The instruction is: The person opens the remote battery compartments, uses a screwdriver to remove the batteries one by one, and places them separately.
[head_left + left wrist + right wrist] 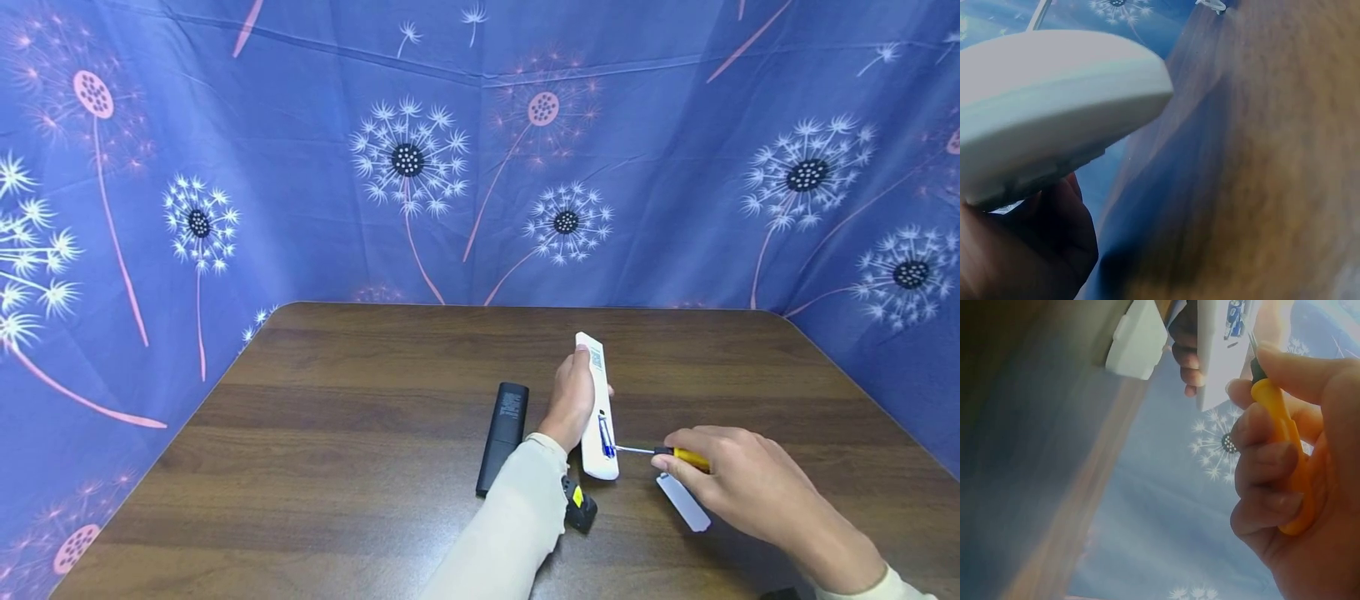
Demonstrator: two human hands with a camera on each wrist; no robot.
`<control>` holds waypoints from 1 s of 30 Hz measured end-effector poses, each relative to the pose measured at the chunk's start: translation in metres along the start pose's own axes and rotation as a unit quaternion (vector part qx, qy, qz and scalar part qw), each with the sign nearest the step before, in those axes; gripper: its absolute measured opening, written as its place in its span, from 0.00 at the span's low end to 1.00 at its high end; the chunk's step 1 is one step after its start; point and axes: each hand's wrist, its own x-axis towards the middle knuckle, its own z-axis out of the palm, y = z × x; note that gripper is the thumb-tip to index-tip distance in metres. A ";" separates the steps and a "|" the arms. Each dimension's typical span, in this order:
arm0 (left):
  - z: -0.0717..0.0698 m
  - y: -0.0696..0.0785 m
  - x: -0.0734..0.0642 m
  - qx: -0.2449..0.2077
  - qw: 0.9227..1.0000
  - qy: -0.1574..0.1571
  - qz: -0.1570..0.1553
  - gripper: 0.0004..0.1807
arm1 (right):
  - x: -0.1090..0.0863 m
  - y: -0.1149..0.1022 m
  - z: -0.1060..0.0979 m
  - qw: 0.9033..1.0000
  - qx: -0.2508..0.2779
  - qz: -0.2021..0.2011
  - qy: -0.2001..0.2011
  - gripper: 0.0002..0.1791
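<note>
Sleeve (498,517) foremost, our left hand (573,397) grips a remote (601,402), right hand (742,475) a screwdriver (1280,422); likely prying, we next need gentle leverage.

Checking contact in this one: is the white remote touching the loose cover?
Apart. The head view shows it: a strip of bare table separates the white remote from the cover.

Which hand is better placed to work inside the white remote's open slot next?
Probably the right hand: it grips the yellow screwdriver, whose metal shaft points at the slot. The left hand is busy holding the white remote.
</note>
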 end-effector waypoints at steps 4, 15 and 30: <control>0.000 -0.001 -0.001 -0.002 1.000 -0.006 0.008 0.25 | -0.001 -0.003 0.001 1.000 -0.001 -0.005 0.003 0.08; -0.002 -0.002 -0.001 -0.011 1.000 -0.023 0.011 0.26 | -0.002 -0.004 0.005 0.997 -0.010 -0.060 0.040 0.11; -0.001 -0.002 0.000 -0.003 1.000 -0.023 0.005 0.24 | -0.002 -0.003 0.004 0.998 -0.005 -0.061 0.028 0.10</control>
